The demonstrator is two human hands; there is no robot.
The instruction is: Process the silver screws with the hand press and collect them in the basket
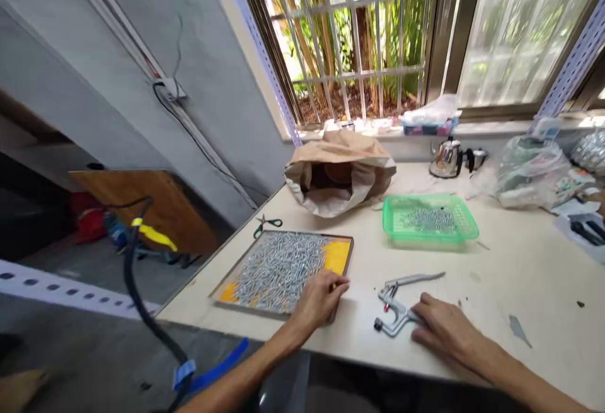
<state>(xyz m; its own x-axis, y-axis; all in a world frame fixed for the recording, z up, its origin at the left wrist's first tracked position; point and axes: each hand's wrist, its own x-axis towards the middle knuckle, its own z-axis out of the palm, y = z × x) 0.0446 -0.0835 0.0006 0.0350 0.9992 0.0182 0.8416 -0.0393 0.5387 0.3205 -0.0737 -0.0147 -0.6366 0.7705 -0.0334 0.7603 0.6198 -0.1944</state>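
My left hand [317, 301] is at the right front edge of a shallow tray [352, 250]. Its fingers are pinched together; what they hold, if anything, is too small to make out. Many small silvery metal pieces [278, 268] cover most of the tray's yellow bottom. On the tabletop, my right hand [447, 330] is closed around one handle of locking C-clamp pliers [393, 319]. The other handle [418, 279] of the pliers is spread away, and the clamp's jaws point left. My right palm hides the end of the gripped handle.
Behind the pliers stands a green plastic basket [391, 219] with more small metal pieces. A brown paper bag [331, 202] lies open behind the tray, near green-handled scissors [267, 222]. A metal kettle [447, 159] and plastic bags [529, 170] stand at the back right.
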